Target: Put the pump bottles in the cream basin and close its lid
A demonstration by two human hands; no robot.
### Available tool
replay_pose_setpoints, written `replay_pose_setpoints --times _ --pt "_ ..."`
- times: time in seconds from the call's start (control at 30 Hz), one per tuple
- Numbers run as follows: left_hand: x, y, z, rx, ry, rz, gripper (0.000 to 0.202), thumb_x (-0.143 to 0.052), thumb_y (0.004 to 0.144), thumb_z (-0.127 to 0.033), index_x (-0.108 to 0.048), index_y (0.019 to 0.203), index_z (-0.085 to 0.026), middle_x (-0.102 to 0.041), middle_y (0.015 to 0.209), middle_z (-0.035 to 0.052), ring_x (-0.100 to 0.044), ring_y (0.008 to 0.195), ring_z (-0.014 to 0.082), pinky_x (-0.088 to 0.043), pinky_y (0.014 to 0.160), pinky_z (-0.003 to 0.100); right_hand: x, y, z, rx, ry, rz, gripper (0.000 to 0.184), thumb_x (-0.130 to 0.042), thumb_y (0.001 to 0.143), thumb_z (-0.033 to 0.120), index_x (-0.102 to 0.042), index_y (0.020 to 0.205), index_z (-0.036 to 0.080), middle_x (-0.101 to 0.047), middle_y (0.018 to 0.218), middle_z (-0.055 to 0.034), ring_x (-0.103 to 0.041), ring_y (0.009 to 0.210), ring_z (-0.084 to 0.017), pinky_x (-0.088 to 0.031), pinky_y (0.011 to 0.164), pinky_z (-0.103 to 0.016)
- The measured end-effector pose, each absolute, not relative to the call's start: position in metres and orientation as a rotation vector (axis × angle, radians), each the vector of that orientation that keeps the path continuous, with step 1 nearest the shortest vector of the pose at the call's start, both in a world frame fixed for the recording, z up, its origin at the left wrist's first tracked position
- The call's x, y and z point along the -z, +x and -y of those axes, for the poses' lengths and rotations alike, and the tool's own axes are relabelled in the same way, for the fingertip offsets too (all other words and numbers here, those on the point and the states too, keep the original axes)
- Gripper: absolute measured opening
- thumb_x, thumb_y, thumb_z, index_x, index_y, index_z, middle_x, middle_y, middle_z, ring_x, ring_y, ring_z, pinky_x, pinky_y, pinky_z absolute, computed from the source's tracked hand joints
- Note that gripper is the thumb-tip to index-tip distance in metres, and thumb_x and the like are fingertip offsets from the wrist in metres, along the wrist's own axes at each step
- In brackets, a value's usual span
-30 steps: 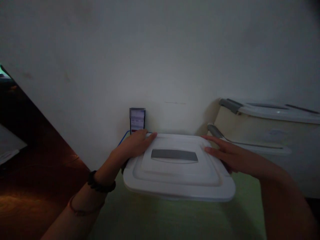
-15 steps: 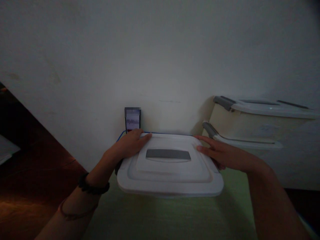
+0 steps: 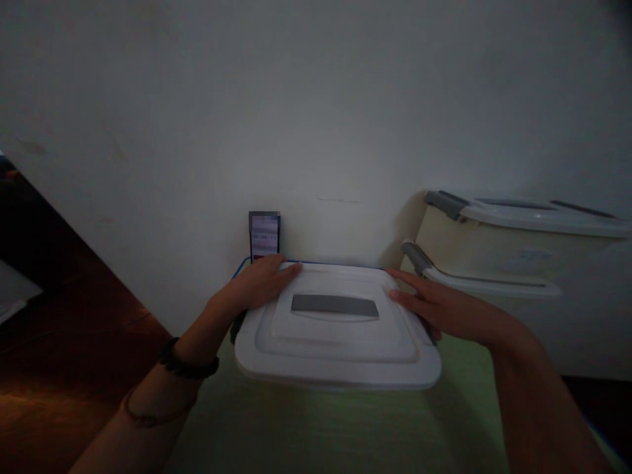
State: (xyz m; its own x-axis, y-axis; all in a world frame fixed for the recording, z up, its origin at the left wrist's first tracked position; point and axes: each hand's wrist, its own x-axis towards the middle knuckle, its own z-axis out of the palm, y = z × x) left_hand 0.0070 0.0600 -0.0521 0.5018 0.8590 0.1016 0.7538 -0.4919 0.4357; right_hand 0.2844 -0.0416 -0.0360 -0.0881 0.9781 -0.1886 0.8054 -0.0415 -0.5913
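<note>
In front of me sits a storage box with a white lid (image 3: 336, 345) and a grey handle (image 3: 334, 305) set into its middle. My left hand (image 3: 261, 283) is closed around the lid's far left edge, thumb on top. At the far right edge my right hand (image 3: 429, 303) grips the same lid, thumb on top and the other fingers along the side, partly hidden. The box body below the lid is mostly out of sight.
A phone (image 3: 265, 237) leans upright against the white wall (image 3: 326, 118) behind the lid. To the right stand two stacked cream storage boxes (image 3: 494, 247) with grey latches. Beneath everything is a green table surface (image 3: 316, 428). Reddish-brown floor (image 3: 64, 368) shows at left.
The view has shifted very slightly, so things appear a few pixels further right. Both hands keep the same hold on the box.
</note>
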Motion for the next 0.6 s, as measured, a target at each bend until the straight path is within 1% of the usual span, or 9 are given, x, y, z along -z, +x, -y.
replay_pose_setpoints --times 0.07,0.13,0.2,0.27,0.33,0.4,0.43,0.5,0.6 --pt "0.053 0.006 -0.062 -0.441 2.366 -1.317 0.052 -0.024 0.083 -0.056 -0.056 0.087 -0.016 -0.063 0.094 0.0116 -0.057 0.088 0.0247 -0.042 0.078 0.035 0.036 0.284 0.042 -0.784 -1.919 1.975 0.064 -0.037 0.084 0.05 -0.03 0.135 0.012 -0.062 0.076 -0.0059 -0.053 0.045 -0.012 -0.046 0.047 -0.026" --pt "0.054 0.004 -0.065 -0.468 2.264 -1.283 0.049 -0.025 0.083 -0.054 -0.057 0.088 -0.017 -0.063 0.098 0.0094 -0.057 0.091 0.0232 -0.041 0.083 0.035 0.036 0.283 0.042 -0.739 -1.948 1.988 0.064 -0.035 0.084 0.05 -0.03 0.135 0.012 -0.064 0.082 -0.0084 -0.055 0.047 -0.013 -0.047 0.051 -0.028" --pt "0.057 0.002 -0.068 -0.512 2.169 -1.265 0.047 -0.028 0.083 -0.052 -0.057 0.095 -0.018 -0.061 0.109 0.0082 -0.054 0.101 0.022 -0.037 0.092 0.034 0.036 0.283 0.043 -0.723 -1.97 2.002 0.064 -0.033 0.085 0.05 -0.029 0.136 0.011 -0.064 0.091 -0.0115 -0.056 0.049 -0.013 -0.048 0.055 -0.031" --pt "0.06 0.0 -0.071 -0.558 2.107 -1.292 0.048 -0.031 0.083 -0.051 -0.056 0.103 -0.017 -0.054 0.121 0.0091 -0.048 0.112 0.0221 -0.031 0.098 0.035 0.036 0.283 0.043 -0.719 -1.976 2.009 0.065 -0.032 0.085 0.05 -0.028 0.136 0.011 -0.06 0.105 -0.0149 -0.057 0.05 -0.013 -0.049 0.058 -0.032" --pt "0.063 -0.001 -0.073 -0.565 2.07 -1.311 0.051 -0.032 0.082 -0.052 -0.054 0.108 -0.015 -0.05 0.126 0.0108 -0.045 0.115 0.0233 -0.03 0.1 0.037 0.036 0.282 0.043 -0.727 -1.972 1.998 0.064 -0.033 0.084 0.05 -0.028 0.136 0.012 -0.056 0.114 -0.0159 -0.057 0.049 -0.013 -0.05 0.057 -0.033" --pt "0.064 -0.002 -0.074 -0.553 2.047 -1.287 0.051 -0.031 0.082 -0.052 -0.054 0.109 -0.015 -0.051 0.125 0.011 -0.046 0.115 0.024 -0.031 0.099 0.039 0.036 0.282 0.042 -0.733 -1.967 1.978 0.063 -0.034 0.084 0.049 -0.029 0.136 0.015 -0.058 0.113 -0.0148 -0.058 0.051 -0.014 -0.05 0.056 -0.033" --pt "0.064 -0.002 -0.074 -0.55 2.049 -1.272 0.051 -0.031 0.082 -0.051 -0.055 0.109 -0.016 -0.052 0.124 0.0106 -0.047 0.114 0.024 -0.031 0.099 0.039 0.037 0.282 0.042 -0.72 -1.96 1.972 0.061 -0.035 0.083 0.049 -0.032 0.135 0.016 -0.059 0.111 -0.0137 -0.06 0.055 -0.016 -0.051 0.057 -0.033" --pt "0.063 -0.001 -0.073 -0.561 2.077 -1.274 0.049 -0.031 0.083 -0.051 -0.055 0.108 -0.018 -0.053 0.124 0.0097 -0.047 0.114 0.0242 -0.031 0.099 0.04 0.037 0.282 0.042 -0.636 -1.944 1.985 0.058 -0.037 0.083 0.05 -0.038 0.132 0.019 -0.06 0.113 -0.0119 -0.063 0.075 -0.021 -0.051 0.066 -0.035" --pt "0.062 -0.001 -0.072 -0.583 2.104 -1.34 0.048 -0.032 0.082 -0.051 -0.055 0.11 -0.019 -0.05 0.127 0.0098 -0.044 0.117 0.0241 -0.029 0.101 0.039 0.037 0.282 0.041 -0.483 -1.945 2.04 0.057 -0.036 0.083 0.051 -0.043 0.129 0.018 -0.058 0.116 -0.0105 -0.055 0.104 -0.026 -0.046 0.084 -0.037"
